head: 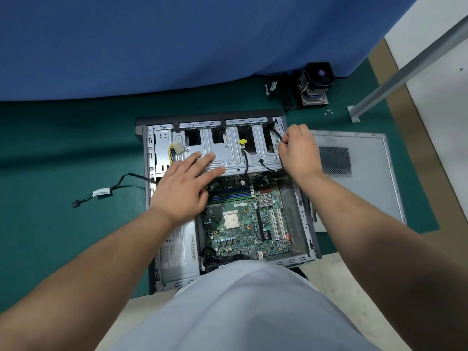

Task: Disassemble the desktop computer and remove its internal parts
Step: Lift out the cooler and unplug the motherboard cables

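Note:
The open desktop case (152, 148) lies flat on a green mat. Inside it I see the green motherboard (243, 231), a bare CPU (231, 221), the power supply (177, 254) at the lower left and a silver drive cage (235, 153) across the top. My left hand (184, 183) rests flat with straight fingers on the drive cage's lower left part. My right hand (297, 150) has its fingers curled at the cage's right end, pinching a thin black cable (274, 134) there. A yellow-and-white power connector (177, 148) lies on the cage.
The removed side panel (364, 188) lies to the right of the case. A CPU cooler on a hard drive (315, 84), loose cables (281, 95) and a few screws (328, 112) sit at the back. A black SATA cable (106, 191) trails left. A blue partition stands behind.

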`<state>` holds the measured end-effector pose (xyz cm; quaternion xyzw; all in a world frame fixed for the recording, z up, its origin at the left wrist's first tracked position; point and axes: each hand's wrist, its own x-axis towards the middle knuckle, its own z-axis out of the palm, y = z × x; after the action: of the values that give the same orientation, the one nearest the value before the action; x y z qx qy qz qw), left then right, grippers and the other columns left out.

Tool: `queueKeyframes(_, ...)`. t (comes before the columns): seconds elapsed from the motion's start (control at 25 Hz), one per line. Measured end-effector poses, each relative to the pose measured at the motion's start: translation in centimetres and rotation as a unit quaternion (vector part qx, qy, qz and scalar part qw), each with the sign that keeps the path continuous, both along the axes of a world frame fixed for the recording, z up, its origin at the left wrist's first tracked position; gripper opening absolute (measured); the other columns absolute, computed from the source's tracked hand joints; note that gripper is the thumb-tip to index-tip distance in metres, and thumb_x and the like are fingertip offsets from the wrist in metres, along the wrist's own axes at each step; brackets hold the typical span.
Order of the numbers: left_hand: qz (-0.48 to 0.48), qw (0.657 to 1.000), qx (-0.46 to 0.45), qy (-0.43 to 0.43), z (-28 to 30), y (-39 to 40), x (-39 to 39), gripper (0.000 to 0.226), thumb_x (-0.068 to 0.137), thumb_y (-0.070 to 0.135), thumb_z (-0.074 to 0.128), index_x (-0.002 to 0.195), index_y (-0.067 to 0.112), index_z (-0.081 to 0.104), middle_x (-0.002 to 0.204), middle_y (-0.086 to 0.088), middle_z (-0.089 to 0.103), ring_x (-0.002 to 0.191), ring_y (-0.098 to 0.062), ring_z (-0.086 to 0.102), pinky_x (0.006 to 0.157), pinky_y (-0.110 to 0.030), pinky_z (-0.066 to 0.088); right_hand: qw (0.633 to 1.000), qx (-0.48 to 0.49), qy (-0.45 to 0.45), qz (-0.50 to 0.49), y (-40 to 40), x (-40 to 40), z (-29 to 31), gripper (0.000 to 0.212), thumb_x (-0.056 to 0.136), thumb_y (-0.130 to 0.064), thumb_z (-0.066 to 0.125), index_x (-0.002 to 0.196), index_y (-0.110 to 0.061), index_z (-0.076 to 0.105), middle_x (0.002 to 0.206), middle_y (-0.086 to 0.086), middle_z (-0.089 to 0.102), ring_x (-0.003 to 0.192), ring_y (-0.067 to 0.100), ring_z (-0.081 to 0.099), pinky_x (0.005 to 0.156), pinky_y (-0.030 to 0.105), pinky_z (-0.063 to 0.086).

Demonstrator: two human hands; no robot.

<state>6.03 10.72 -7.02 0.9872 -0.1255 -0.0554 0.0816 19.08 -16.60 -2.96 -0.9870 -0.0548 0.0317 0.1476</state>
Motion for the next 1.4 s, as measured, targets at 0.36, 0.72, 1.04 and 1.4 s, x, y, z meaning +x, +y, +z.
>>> queueKeyframes(0.36,0.0,1.0,0.001,-0.004,-0.1,-0.2,0.0,0.064,0.095,0.036,0.048,0.156,0.047,0.031,0.169,0.01,0.023,0.155,-0.02,0.022,0.123,-0.047,0.025,0.997,0.047,-0.01,0.055,-3.6,-8.3,-2.0,0.038,0.1,-0.022,0.06,0.136,-0.011,0.057,0.144,0.004,0.048,0.135,0.02,0.042,0.119,0.037,0.031)
queueKeyframes(0.72,0.023,0.999,0.012,-0.041,0.4,-0.6,-0.8,0.058,0.093,0.042,0.031,0.15,0.04,0.044,0.165,0.004,0.034,0.156,-0.025,0.019,0.125,-0.05,0.019,0.967,-0.207,-0.007,0.151,-2.5,-12.9,-3.3,0.025,0.084,-0.017,0.065,0.107,-0.015,0.076,0.129,0.002,0.063,0.129,0.024,0.047,0.108,0.046,0.028)
queueKeyframes(1.04,0.046,0.998,0.015,-0.047,-0.2,-1.6,-6.1,0.053,0.103,0.045,0.031,0.152,0.029,0.046,0.168,0.003,0.029,0.155,-0.023,0.023,0.122,-0.044,0.017,0.943,-0.209,-0.045,0.255,-5.4,-12.3,-3.2,0.03,0.094,-0.039,0.049,0.086,-0.028,0.076,0.091,-0.012,0.075,0.117,0.016,0.057,0.109,0.047,0.025)
queueKeyframes(1.4,0.105,0.994,0.012,0.011,-0.3,-2.6,-7.6,0.048,0.097,0.042,0.036,0.133,0.028,0.065,0.153,0.004,0.051,0.14,-0.024,0.043,0.105,-0.045,0.04,0.946,-0.151,0.118,0.26,-2.0,-14.1,-2.5,0.028,0.099,-0.044,0.046,0.087,-0.031,0.068,0.08,-0.013,0.067,0.087,0.011,0.062,0.12,0.055,0.007)
